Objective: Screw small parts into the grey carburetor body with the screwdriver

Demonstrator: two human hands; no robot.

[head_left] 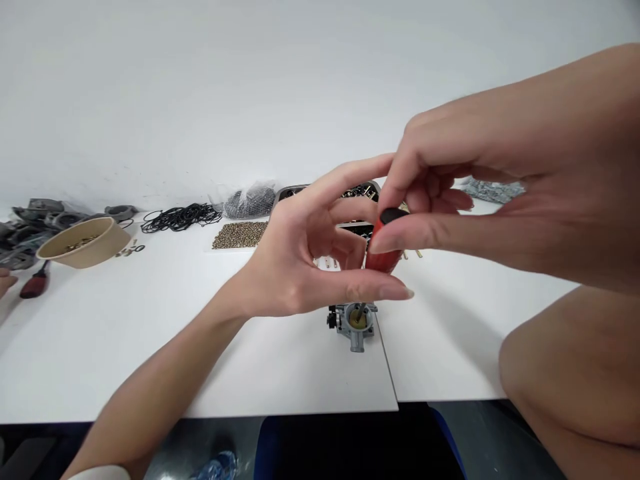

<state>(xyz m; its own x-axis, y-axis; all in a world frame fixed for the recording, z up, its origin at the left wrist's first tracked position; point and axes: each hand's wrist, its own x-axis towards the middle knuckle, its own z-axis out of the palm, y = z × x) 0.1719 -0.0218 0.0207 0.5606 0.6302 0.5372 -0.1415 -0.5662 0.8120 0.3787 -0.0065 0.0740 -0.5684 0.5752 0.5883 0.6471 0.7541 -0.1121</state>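
A screwdriver (384, 257) with a red handle and black end cap stands nearly upright. My right hand (450, 187) pinches the top of its handle between thumb and index finger, the other fingers curled. My left hand (310, 260) is curled round the lower handle, thumb in front and fingers behind, with its index finger reaching up to my right hand. Below lies a grey metal carburetor (357, 327) on the table; the shaft goes down into its round bore, onto a brass-coloured disc. My left thumb hides part of the shaft.
Behind my hands stands a dark tray (287, 193) of small parts, beside a pile of brass-coloured pieces (239, 235). Further left are black rings (183, 217), a bagged dark heap (250, 200), a paper bowl (107, 241) and another screwdriver (35, 283) near another person's fingers (5, 281).
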